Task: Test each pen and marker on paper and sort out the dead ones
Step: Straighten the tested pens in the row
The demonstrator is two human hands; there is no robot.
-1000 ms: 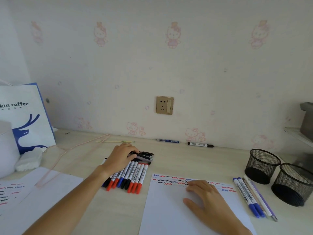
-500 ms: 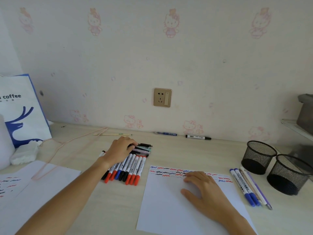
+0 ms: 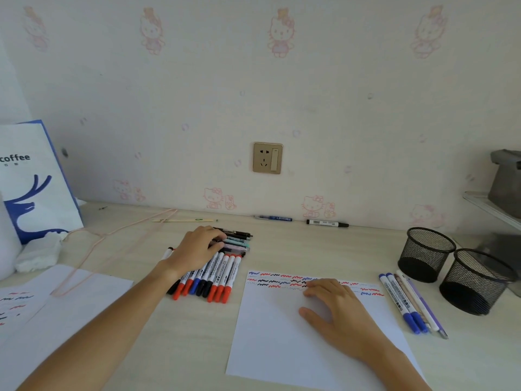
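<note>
Left hand (image 3: 197,249) over marker row (image 3: 214,275) on counter (image 3: 310,249), fingers curled onto stacked pens (image 3: 235,240); firm grip unclear. Right hand (image 3: 335,309) flat, fingers relaxed, pressing paper (image 3: 276,334).

**Desk layout**

A sheet of paper (image 3: 296,334) lies on the desk (image 3: 324,249). Left of it is a row of markers (image 3: 222,275); right of it, a few pens (image 3: 406,303), then two mesh cups (image 3: 451,266). A bag (image 3: 33,187) stands far left.
</note>
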